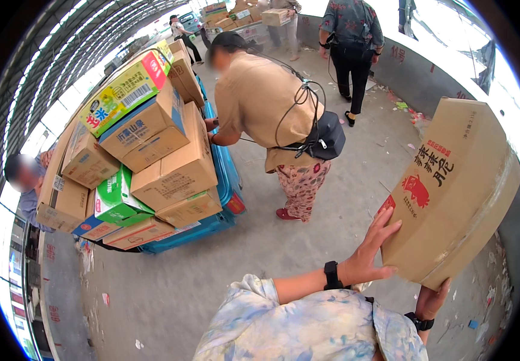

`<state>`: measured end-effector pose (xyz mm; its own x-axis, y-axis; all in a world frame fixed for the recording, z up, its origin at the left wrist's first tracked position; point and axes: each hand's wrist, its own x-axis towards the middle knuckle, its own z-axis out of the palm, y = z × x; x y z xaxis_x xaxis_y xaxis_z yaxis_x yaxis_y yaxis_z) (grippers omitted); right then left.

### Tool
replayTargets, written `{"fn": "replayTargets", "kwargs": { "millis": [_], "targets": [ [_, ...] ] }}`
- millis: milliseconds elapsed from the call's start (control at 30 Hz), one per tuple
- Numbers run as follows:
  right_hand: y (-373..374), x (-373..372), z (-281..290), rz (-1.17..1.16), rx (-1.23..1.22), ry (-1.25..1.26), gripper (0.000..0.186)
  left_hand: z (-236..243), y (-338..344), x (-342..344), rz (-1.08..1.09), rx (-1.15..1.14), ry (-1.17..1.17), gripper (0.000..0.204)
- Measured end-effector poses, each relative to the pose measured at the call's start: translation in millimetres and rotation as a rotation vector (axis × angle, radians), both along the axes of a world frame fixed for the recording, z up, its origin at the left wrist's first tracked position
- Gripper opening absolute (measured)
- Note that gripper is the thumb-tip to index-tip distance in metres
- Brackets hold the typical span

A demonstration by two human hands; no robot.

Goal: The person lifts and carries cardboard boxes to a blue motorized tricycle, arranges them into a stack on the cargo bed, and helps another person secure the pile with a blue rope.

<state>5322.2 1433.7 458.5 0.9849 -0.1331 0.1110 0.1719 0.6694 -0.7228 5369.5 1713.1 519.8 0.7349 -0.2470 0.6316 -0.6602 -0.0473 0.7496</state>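
Observation:
A large brown cardboard box (458, 186) with red and black print is held up at my right, tilted, with a taped seam along its side. My left hand (368, 256) presses against its left side near the lower corner, thumb and fingers spread over the cardboard. From beneath the near end, my right hand (433, 301) supports it; part of that hand is hidden by the box. Both wrists wear black bands.
To the left stands a blue cart (227, 180) heaped with cartons, including a green box (119, 195). A person in a tan top (266, 99) leans against its side. Another person (353, 48) stands farther off beside a grey wall (413, 69). Paper scraps litter the floor.

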Motion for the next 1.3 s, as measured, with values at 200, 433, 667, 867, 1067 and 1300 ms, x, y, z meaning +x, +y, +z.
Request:
{"fn": "replayTargets", "kwargs": {
  "millis": [200,433,667,867,1067,1300],
  "targets": [
    [-64.8,126.1,-9.3,0.050,0.023,-0.024,0.055,4.4,-63.7,102.2,0.113,0.029,-0.047,0.086],
    [-145.3,262.5,17.2,0.150,-0.054,-0.027,0.058,28.9,-133.9,198.3,0.202,0.012,-0.010,0.087],
    [-136.4,350.4,13.0,0.162,0.039,0.061,0.058,27.3,-127.9,261.8,0.296,-0.015,0.024,0.084],
    [-124.2,433.8,-5.4,0.422,0.104,0.014,0.058,28.0,-95.4,313.9,0.319,0.038,-0.108,0.081],
    [-57.2,502.6,54.4,0.174,0.141,0.231,0.061,35.8,-60.6,384.1,0.337,0.002,-0.200,0.080],
    [6.4,589.4,77.2,0.327,0.072,0.138,0.063,50.0,-3.8,453.4,0.421,0.010,-0.224,0.080]
  ]
}}
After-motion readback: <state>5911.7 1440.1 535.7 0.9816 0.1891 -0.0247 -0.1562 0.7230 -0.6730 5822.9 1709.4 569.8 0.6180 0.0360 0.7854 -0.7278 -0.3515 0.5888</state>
